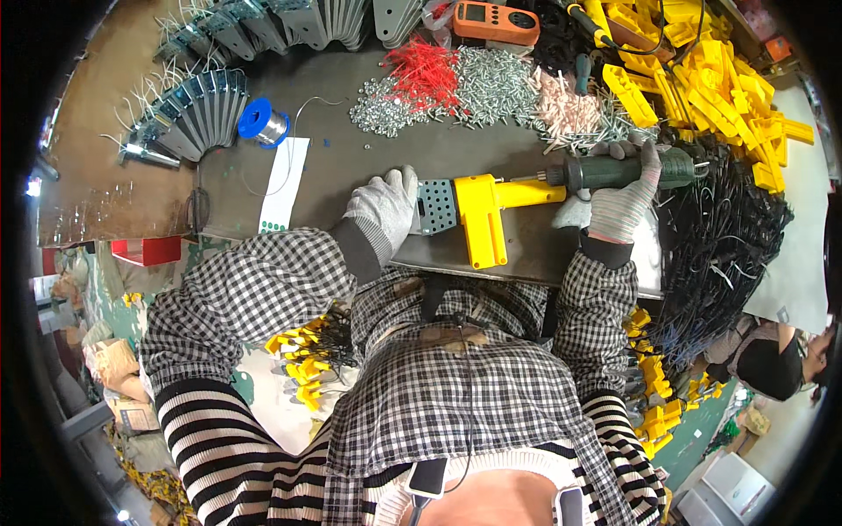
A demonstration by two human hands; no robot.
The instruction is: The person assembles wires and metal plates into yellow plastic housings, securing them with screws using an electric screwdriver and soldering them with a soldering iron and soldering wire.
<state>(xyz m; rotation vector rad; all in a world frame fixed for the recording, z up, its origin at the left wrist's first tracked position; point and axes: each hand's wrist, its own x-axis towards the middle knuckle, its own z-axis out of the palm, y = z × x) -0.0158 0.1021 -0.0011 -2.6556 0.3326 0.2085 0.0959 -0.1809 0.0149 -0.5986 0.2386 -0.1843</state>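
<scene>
My left hand (384,209), in a grey glove, is closed on a perforated grey metal plate (437,207). This plate is joined to a yellow plastic handle piece (481,223) whose narrow arm points to the right. My right hand (624,203), also gloved, grips a dark green power screwdriver (582,172) lying level. Its bit end meets or lies very close to the tip of the yellow arm; I cannot tell whether they touch. The yellow piece is over the front edge of the dark worktable (333,167).
Piles of screws (495,83), red pieces (423,70) and pale pink pieces (566,105) lie along the back. Yellow parts (702,79) and black cables (728,228) crowd the right. A solder spool (263,123), fanned metal plates (197,110) and an orange meter (496,22) stand farther off.
</scene>
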